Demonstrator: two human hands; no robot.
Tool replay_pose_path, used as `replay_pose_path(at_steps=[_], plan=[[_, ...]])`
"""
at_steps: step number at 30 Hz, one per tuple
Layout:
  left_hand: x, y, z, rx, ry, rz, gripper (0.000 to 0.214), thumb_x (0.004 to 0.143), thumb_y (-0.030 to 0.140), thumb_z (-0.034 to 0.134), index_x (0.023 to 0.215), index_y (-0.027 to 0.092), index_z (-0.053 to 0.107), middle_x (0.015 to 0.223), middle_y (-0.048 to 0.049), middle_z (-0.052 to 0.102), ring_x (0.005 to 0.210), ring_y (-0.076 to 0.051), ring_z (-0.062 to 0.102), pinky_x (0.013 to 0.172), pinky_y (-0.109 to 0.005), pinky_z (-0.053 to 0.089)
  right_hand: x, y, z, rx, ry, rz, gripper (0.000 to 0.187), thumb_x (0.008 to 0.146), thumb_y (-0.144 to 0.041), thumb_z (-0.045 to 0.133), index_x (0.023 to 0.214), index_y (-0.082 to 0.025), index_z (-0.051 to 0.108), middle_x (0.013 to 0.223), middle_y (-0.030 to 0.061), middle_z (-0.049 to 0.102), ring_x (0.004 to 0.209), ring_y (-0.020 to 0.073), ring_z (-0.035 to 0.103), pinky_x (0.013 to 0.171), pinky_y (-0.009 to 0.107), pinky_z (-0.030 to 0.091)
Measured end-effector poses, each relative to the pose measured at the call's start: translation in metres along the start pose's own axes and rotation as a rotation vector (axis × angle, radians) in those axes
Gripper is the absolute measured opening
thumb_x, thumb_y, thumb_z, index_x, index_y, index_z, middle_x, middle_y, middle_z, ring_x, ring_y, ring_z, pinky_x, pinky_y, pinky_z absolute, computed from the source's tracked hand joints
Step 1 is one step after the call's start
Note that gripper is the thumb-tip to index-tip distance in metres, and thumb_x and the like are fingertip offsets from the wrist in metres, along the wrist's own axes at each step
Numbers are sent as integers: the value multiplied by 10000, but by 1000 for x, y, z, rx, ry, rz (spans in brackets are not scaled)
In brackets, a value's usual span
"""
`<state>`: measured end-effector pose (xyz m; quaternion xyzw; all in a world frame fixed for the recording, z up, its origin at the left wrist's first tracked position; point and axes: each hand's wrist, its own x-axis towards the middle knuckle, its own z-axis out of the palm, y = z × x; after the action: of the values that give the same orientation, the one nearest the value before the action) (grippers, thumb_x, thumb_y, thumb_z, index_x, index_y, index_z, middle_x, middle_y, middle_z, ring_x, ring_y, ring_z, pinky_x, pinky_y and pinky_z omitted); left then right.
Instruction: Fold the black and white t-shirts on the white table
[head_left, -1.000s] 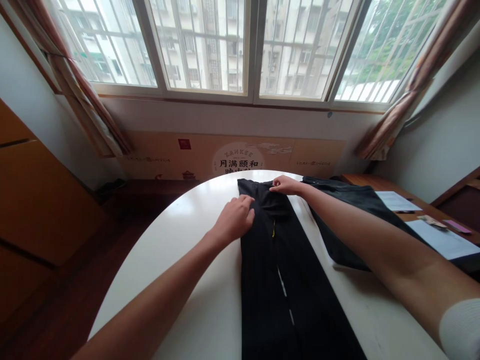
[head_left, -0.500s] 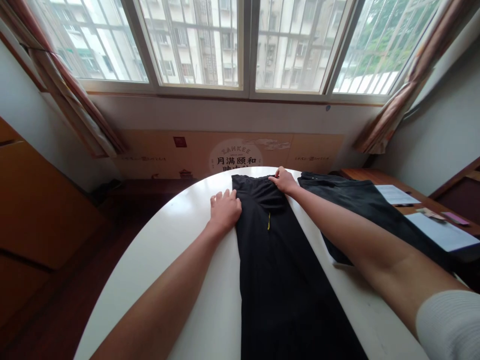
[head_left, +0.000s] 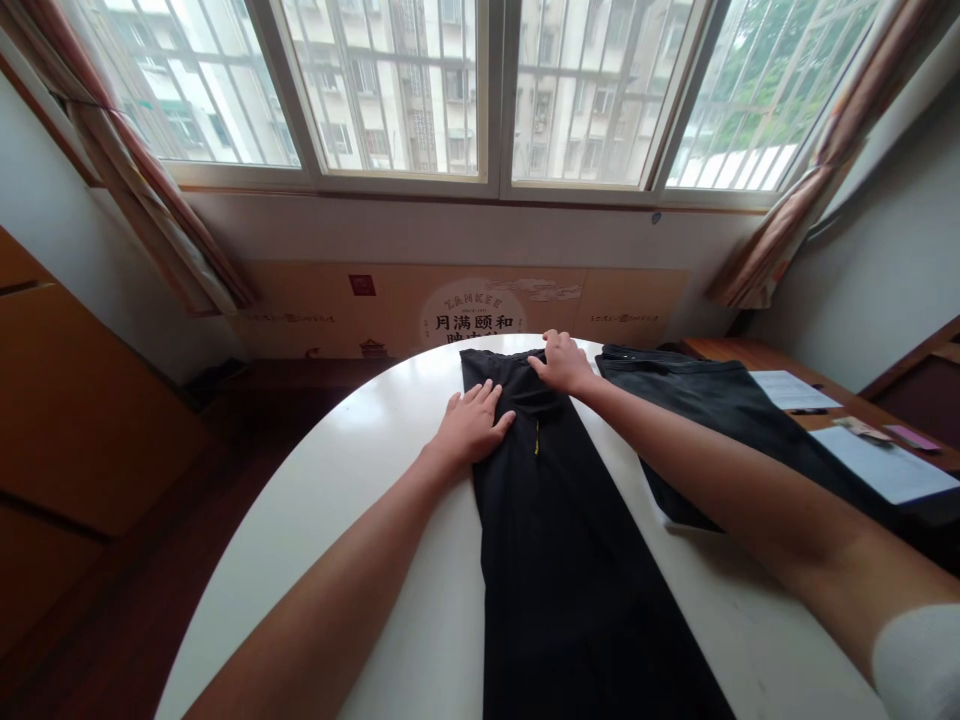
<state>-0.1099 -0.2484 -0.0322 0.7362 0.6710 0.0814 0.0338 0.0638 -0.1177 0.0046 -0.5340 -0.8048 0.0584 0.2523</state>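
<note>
A pair of black trousers (head_left: 570, 540) lies lengthwise on a white round table (head_left: 352, 520), waistband at the far end, with a small yellow mark near the top. My left hand (head_left: 471, 428) lies flat and open on the trousers' left edge near the waist. My right hand (head_left: 562, 363) rests flat, fingers out, on the waistband at the far end.
A second dark garment (head_left: 712, 420) lies on the table to the right. Beyond it a wooden desk (head_left: 757, 355) holds papers (head_left: 877, 465). A printed cardboard panel (head_left: 465, 310) leans on the wall under a barred window. Curtains hang at both sides; a wooden cabinet (head_left: 75, 400) stands at left.
My left hand slid from the bare tabletop onto the trousers' left side. My right hand flattened on the waistband. The cloth looks smoother than a second ago.
</note>
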Motion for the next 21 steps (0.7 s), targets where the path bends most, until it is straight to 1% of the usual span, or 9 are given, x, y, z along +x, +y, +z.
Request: replay_pose_path(at_steps=[2,3,6,8,10,12,15,18,21], plan=[[0,0,-1,8,-9,-12,692,1080,561,297,1662,190,345,1750,-96,256,1620,-299,242,1306,-568,159,-52,-11,-11,-30,-19,-62,551,991,-349,616,1446,-54,517,1422,306,591,1354,435,544,1121,580,408],[0,0,-1,11,-14,-20,702,1080,565,289,1666,182,334,1753,-104,242,1623,-301,233,1306,-582,146,-86,-14,-17,-34,-47,-109,591,984,-381,629,1475,-72,514,1443,282,600,1370,422,544,1149,567,402],[2,1,-1,15,-29,-45,732,1077,582,261,1676,163,302,1758,-135,216,1631,-305,205,1303,-608,117,-197,-15,-35,-33,-121,-398,735,1023,-492,556,1628,-110,383,1628,240,461,1528,400,405,1246,578,334],[3,0,-2,25,-41,-66,737,1076,584,248,1680,165,289,1756,-146,218,1635,-304,191,1299,-625,94,-262,-6,-43,-20,-136,-529,853,1026,-513,543,1721,-201,158,1689,186,378,1557,386,369,1222,621,383],[4,0,-2,34,-51,-95,736,1075,575,239,1681,159,285,1755,-153,218,1637,-303,185,1295,-640,80,-307,8,-50,-29,-140,-581,995,976,-579,588,1730,-209,53,1683,195,367,1534,424,395,1142,653,479],[4,-1,-3,37,-57,-131,729,1077,552,231,1677,142,292,1753,-160,221,1635,-308,190,1290,-653,90,-332,23,-54,-55,-117,-605,1081,918,-660,622,1729,-207,70,1658,215,386,1485,478,445,1044,672,555],[3,-1,-3,40,-34,-151,699,1085,499,221,1662,117,324,1742,-170,260,1627,-305,217,1291,-627,136,-349,33,-56,-86,-42,-632,948,957,-579,603,1721,-225,167,1605,210,456,1402,483,543,1011,661,583],[1,-2,-4,29,-16,-127,679,1094,475,211,1660,122,334,1744,-150,267,1630,-289,213,1301,-557,165,-361,23,-56,-63,24,-758,723,1050,-377,510,1702,-206,247,1549,171,526,1389,386,587,1102,582,549],[-1,-8,-5,14,-39,-94,663,1100,485,183,1673,180,319,1756,-102,245,1637,-276,187,1305,-554,144,-373,8,-53,27,-11,-1007,569,1114,-351,436,1664,-240,340,1541,36,546,1380,237,615,1145,422,539]])
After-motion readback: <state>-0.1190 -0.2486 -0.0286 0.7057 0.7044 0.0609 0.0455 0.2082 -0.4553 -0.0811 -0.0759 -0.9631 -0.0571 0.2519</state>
